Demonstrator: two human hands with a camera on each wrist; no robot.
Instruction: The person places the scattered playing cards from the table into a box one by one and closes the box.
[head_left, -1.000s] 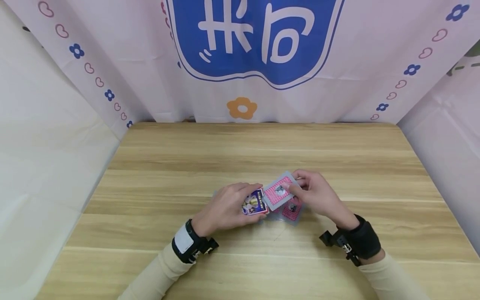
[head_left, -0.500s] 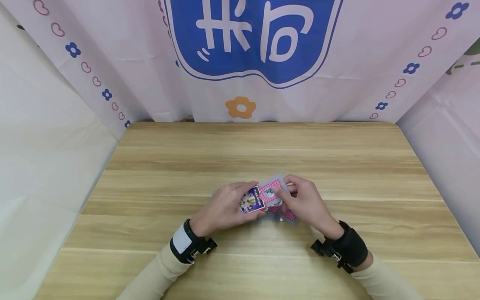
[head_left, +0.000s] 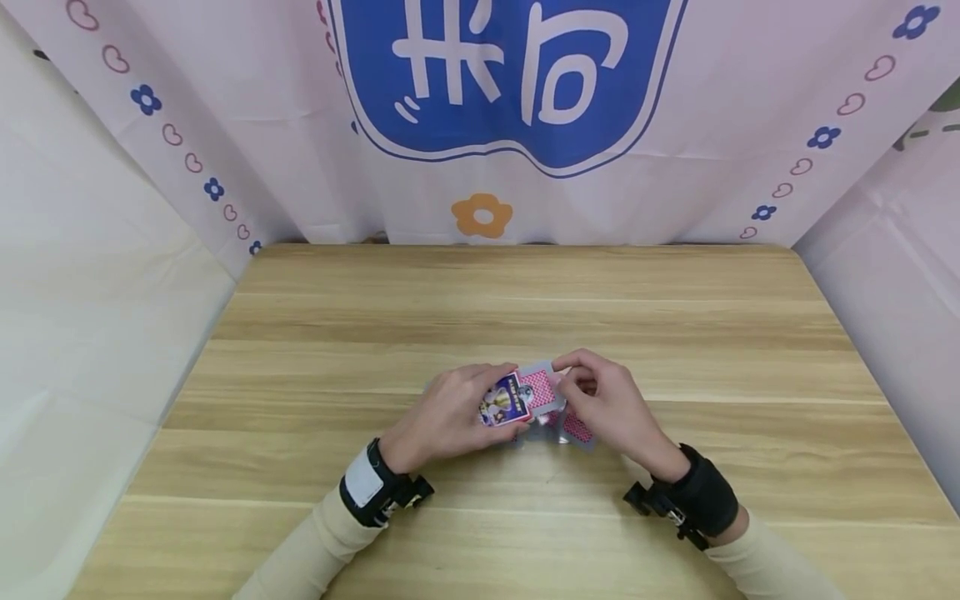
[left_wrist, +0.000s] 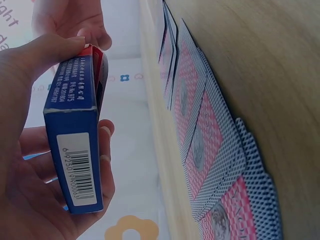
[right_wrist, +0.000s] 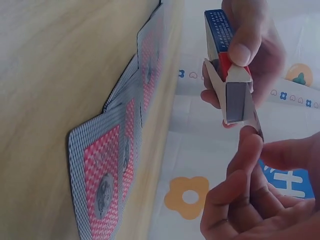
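Note:
My left hand [head_left: 450,417] grips a blue card box [head_left: 505,402], its mouth turned toward the right hand. A barcode marks the box's end in the left wrist view. From the mouth juts a playing card [head_left: 538,390] with a pink checked back and pale border, part of it inside the box. My right hand [head_left: 611,404] pinches the outer edge of this card between thumb and finger. In the right wrist view, the grey edge of a card stack [right_wrist: 236,102] fills the mouth, beside a raised white flap [right_wrist: 215,82].
Several playing cards [left_wrist: 207,142] lie face down, overlapping, on the wooden table [head_left: 480,300] below the hands. A white curtain [head_left: 285,167] with a blue emblem hangs behind the table's far edge. Both wrists wear black straps with small cameras.
The right hand has moved left, bringing the card from above the box mouth to partly inside it. The left hand and the box have hardly moved.

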